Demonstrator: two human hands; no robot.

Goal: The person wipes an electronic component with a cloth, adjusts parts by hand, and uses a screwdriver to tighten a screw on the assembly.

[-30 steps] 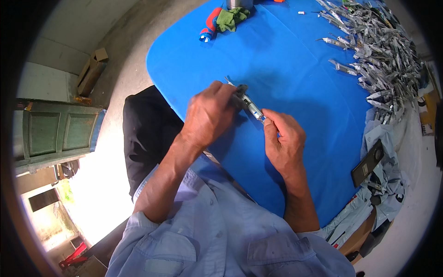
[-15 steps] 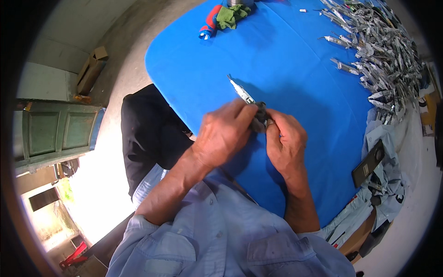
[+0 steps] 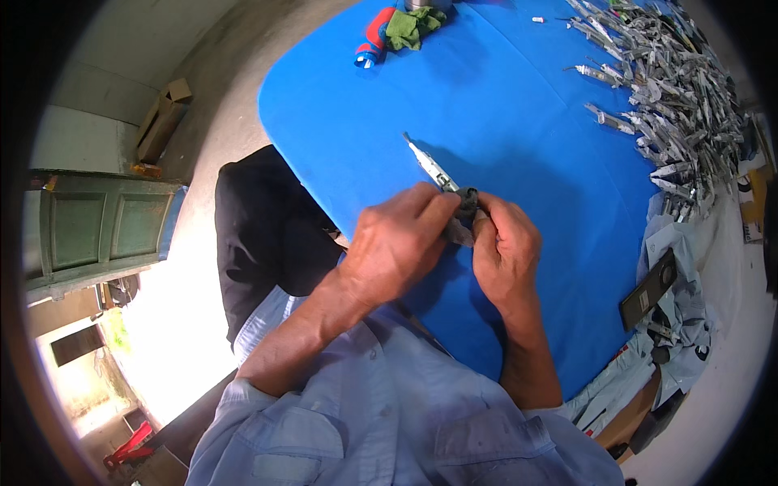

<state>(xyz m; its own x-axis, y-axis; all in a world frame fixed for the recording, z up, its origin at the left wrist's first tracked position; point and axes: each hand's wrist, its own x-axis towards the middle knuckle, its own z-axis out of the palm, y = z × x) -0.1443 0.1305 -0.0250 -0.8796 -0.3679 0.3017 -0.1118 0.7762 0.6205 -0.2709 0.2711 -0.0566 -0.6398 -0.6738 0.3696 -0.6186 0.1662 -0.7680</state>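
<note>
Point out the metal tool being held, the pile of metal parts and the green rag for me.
Metal tool (image 3: 429, 164), head view, on its bare silver shaft beyond the hands.
Pile of metal parts (image 3: 689, 105), head view, middle of the heap.
Green rag (image 3: 409, 24), head view, on its crumpled middle.

We have one view only, from a fisheye camera on the person's head, looking steeply down past the light blue shirt (image 3: 389, 421) onto the blue table (image 3: 502, 89). It sits close: the left hand (image 3: 401, 243) and right hand (image 3: 504, 255) fill the middle, and straight edges bend near the rim.
</note>
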